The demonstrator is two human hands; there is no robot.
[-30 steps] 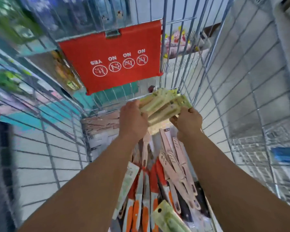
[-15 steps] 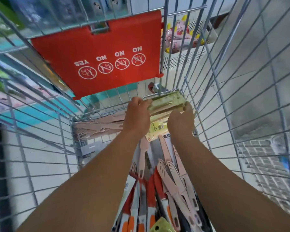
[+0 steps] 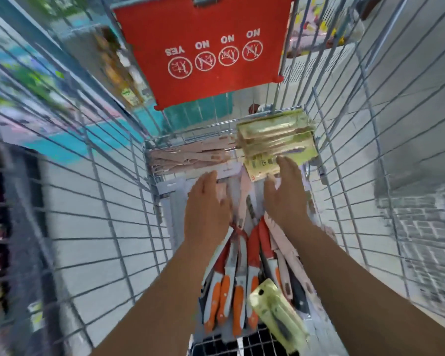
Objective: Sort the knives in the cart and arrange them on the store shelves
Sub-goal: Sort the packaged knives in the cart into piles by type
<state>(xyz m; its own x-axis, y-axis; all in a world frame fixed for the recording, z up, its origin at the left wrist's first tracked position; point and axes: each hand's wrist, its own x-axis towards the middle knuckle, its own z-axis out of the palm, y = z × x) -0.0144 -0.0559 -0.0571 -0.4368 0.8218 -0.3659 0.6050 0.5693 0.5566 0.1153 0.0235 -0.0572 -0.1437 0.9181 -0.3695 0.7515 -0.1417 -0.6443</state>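
Released, glossy green packs (image 3: 276,133) seemingly rest stacked.

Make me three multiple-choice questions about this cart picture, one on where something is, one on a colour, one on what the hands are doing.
1. Where does the green knife stack lie?
A. far right corner of the cart
B. on the floor outside
C. under the left forearm

2. What colour are the handles of the knives lined up nearest the camera, left of the lone green pack?
A. blue
B. orange
C. black

3. What are the left hand and right hand doing?
A. both gripping the green stack
B. both open, holding nothing
C. left one pinching a red knife

Answers: 1 A, the stack sits against the far wall beside the pink stack. 2 B, orange and white grips show in a row. 3 B, fingers are spread above the knives, nothing in them.
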